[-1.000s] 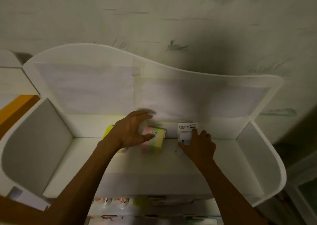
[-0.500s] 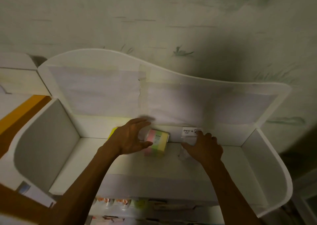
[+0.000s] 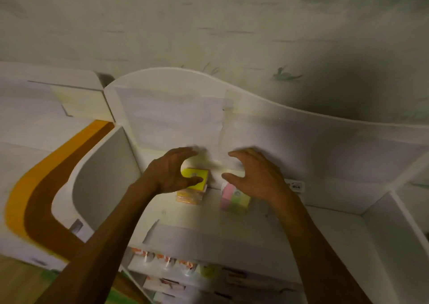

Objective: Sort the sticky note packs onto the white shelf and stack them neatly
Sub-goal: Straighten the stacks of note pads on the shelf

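Two bare hands over the top board of a white shelf (image 3: pixel 313 229), seen from a head camera looking down. Left hand (image 3: pixel 171 176) above a yellow sticky note pack (image 3: pixel 195 178), fingers arched over its far side and thumb reaching across its near face; blurred, so cannot tell whether thumb and fingers touch the pack or only hover, though spread apart and not clamped. Yellow pack on top of a short stack (image 3: pixel 189 197) of orange-toned packs, standing on the shelf board close to the wavy back panel (image 3: pixel 301 141), left of the shelf's middle. Right hand (image 3: pixel 257 180) just right of that stack, fingers spread and relaxed, gripping nothing, held above a pastel pack (image 3: pixel 234 198) with pink, green and yellow stripes. Pastel pack on the same board, beside the yellow stack with a small gap between them. Behind the right wrist, against the back panel, a white labelled packet (image 3: pixel 297 186), mostly hidden. Below the shelf's front edge, a lower level with more small packs (image 3: pixel 185 264), blurred. Left of the shelf, an orange and brown curved band (image 3: pixel 41 201).
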`<action>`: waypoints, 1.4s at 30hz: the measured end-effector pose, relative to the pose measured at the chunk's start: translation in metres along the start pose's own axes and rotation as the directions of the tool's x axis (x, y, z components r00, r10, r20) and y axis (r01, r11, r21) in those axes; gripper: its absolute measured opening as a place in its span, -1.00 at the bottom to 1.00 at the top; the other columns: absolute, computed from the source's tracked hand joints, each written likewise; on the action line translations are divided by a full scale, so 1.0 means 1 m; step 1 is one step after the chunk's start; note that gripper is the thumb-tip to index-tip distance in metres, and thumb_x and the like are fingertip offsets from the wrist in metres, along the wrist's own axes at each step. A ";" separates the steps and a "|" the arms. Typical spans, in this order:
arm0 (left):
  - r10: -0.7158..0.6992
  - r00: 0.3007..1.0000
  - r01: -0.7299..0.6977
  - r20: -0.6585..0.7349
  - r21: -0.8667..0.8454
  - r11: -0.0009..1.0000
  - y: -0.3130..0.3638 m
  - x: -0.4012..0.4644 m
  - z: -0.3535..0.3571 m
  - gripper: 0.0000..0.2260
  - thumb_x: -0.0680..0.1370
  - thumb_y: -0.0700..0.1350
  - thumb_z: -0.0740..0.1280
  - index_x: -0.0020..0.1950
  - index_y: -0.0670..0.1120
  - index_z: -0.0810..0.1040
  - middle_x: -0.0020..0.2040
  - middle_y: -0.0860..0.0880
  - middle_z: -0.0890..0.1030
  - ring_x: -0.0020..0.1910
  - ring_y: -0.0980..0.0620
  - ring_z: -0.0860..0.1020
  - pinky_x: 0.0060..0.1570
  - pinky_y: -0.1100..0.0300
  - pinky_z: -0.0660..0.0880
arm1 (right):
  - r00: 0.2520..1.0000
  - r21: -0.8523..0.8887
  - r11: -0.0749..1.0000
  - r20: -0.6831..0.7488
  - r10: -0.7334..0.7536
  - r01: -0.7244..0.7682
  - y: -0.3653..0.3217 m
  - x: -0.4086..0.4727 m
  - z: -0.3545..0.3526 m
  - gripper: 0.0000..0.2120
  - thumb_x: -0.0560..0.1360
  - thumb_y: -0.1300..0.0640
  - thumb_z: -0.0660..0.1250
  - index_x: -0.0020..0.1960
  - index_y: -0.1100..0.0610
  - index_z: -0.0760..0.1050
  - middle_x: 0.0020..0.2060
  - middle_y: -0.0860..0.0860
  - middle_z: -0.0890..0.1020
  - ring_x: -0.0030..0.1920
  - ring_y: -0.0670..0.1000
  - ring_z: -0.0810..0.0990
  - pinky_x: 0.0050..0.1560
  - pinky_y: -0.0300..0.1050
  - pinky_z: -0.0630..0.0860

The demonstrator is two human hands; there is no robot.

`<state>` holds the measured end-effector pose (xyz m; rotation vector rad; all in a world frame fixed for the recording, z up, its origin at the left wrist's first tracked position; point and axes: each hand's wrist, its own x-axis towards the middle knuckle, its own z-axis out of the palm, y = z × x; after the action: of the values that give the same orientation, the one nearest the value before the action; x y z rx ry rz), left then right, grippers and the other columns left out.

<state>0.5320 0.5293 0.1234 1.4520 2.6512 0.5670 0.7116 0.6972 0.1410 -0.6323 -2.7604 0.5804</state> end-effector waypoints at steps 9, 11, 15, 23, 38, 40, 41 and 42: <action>-0.039 0.999 0.040 0.003 -0.101 0.994 -0.033 -0.001 0.004 -0.31 0.37 0.28 0.41 0.44 0.15 0.31 0.48 0.13 0.29 0.45 0.13 0.25 0.43 0.16 0.22 | 0.998 -0.023 1.000 0.056 0.016 -0.015 -0.026 0.021 0.046 -0.49 0.47 -0.22 0.28 0.37 -0.11 0.36 0.34 -0.08 0.41 0.37 0.02 0.36 0.31 0.00 0.38; -0.034 0.999 0.035 0.008 -0.113 0.993 -0.042 0.004 0.008 -0.31 0.37 0.27 0.42 0.44 0.13 0.32 0.48 0.13 0.29 0.45 0.14 0.25 0.43 0.17 0.22 | 0.997 -0.013 0.999 0.066 0.038 -0.037 -0.027 0.028 0.058 -0.46 0.46 -0.23 0.29 0.38 -0.11 0.35 0.38 -0.08 0.39 0.40 0.01 0.32 0.35 -0.01 0.35; 0.018 1.000 -0.013 0.024 -0.186 0.983 -0.062 0.019 0.017 -0.33 0.38 0.21 0.45 0.43 0.10 0.34 0.46 0.16 0.32 0.45 0.18 0.25 0.39 0.27 0.18 | 0.988 0.065 0.990 0.100 0.115 -0.122 -0.030 0.044 0.085 -0.42 0.45 -0.20 0.33 0.41 -0.04 0.34 0.44 -0.04 0.34 0.45 0.00 0.26 0.40 -0.06 0.28; -0.117 0.992 0.127 0.051 -0.448 0.885 -0.103 0.027 0.071 -0.42 0.39 0.20 0.44 0.33 0.00 0.42 0.31 0.06 0.44 0.24 0.16 0.41 0.13 0.36 0.30 | 0.900 0.279 0.856 0.150 0.409 -0.435 -0.039 0.065 0.147 -0.39 0.46 -0.19 0.34 0.39 0.08 0.32 0.31 0.08 0.45 0.31 0.10 0.43 0.27 -0.05 0.39; -0.407 0.771 0.589 0.490 -0.793 0.160 -0.093 0.032 0.123 -0.67 0.42 0.06 0.46 0.04 -0.05 0.44 0.01 -0.05 0.60 -0.19 0.13 0.61 -0.44 0.33 0.50 | 0.620 0.721 0.138 0.462 0.634 -0.679 -0.049 0.067 0.186 -0.55 0.42 -0.14 0.42 0.22 0.03 0.50 0.05 -0.01 0.65 -0.05 -0.03 0.64 -0.21 -0.18 0.52; -0.385 0.765 0.604 0.516 -0.783 0.150 -0.094 0.033 0.122 -0.62 0.43 0.07 0.45 0.10 -0.08 0.43 0.02 -0.05 0.59 -0.15 0.10 0.60 -0.43 0.31 0.49 | 0.616 0.719 0.115 0.488 0.618 -0.685 -0.048 0.067 0.185 -0.59 0.43 -0.13 0.41 0.20 0.03 0.54 0.03 0.01 0.66 -0.02 0.01 0.64 -0.11 -0.12 0.52; -0.371 0.764 0.612 0.528 -0.775 0.158 -0.095 0.033 0.121 -0.56 0.43 0.08 0.44 0.17 -0.10 0.41 0.06 -0.07 0.58 -0.10 0.07 0.60 -0.38 0.28 0.50 | 0.615 0.718 0.104 0.501 0.609 -0.688 -0.047 0.067 0.186 -0.63 0.43 -0.13 0.40 0.17 0.02 0.56 0.00 0.00 0.67 -0.03 0.02 0.64 -0.06 -0.08 0.51; -0.359 0.764 0.617 0.537 -0.771 0.160 -0.096 0.034 0.120 -0.53 0.44 0.07 0.44 0.23 -0.13 0.40 0.10 -0.10 0.57 -0.06 0.03 0.60 -0.33 0.25 0.50 | 0.616 0.721 0.094 0.508 0.602 -0.687 -0.046 0.067 0.187 -0.66 0.44 -0.13 0.39 0.13 0.01 0.57 -0.02 0.00 0.67 -0.04 0.02 0.64 -0.03 -0.06 0.51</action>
<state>0.4639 0.5447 -0.0175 0.1949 1.7182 1.3789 0.5759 0.6298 0.0051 -1.5020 -1.5211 2.0849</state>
